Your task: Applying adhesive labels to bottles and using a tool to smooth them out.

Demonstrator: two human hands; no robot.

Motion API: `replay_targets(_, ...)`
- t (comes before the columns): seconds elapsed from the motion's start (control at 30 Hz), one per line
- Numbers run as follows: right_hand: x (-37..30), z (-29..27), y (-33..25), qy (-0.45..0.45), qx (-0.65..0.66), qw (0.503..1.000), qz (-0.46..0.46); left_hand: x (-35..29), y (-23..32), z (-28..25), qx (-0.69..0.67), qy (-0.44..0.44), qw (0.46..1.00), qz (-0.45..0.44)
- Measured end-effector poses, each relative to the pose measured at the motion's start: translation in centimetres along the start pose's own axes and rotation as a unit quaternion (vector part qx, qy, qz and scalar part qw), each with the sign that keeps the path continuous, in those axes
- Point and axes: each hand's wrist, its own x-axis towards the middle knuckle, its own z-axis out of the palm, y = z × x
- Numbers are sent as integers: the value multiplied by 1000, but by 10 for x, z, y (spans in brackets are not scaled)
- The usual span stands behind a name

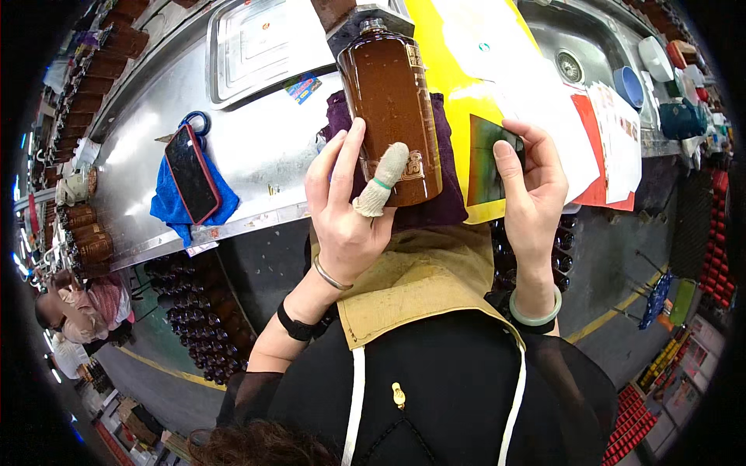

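A large brown glass bottle with pale raised-looking markings lies on a dark purple cloth, its neck pointing away from me against a metal block. My left hand grips the bottle's near left side. Two of its fingers lie along the edge, and a finger in a knitted cover with a green band presses on the front near the base markings. To the right, my right hand pinches a dark green, glossy thin sheet between thumb and fingers, held over a yellow sheet, apart from the bottle.
A phone in a red case rests on a blue cloth at the left. Behind are a metal tray and white papers; a sink with a blue bowl is far right. Dark bottles stand below the bench.
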Motion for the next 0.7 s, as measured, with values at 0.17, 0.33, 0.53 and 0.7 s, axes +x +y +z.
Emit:
replay_targets(0.17, 7, 11, 0, -7, -18, 998, -67, 11, 13, -2, 31, -24, 999, 11)
replay_targets(0.33, 27, 12, -6, -57, -148, 955, -249, 0, 11, 10, -47, 38, 998, 12)
replay_targets(0.53, 1, 5, -11, -233, -244, 815, -471, -10, -15, 23, -221, 33, 958, -178)
replay_targets(0.7, 26, 5, -16, -101, -274, 837, -462, -2, -8, 11, -151, 78, 981, -88)
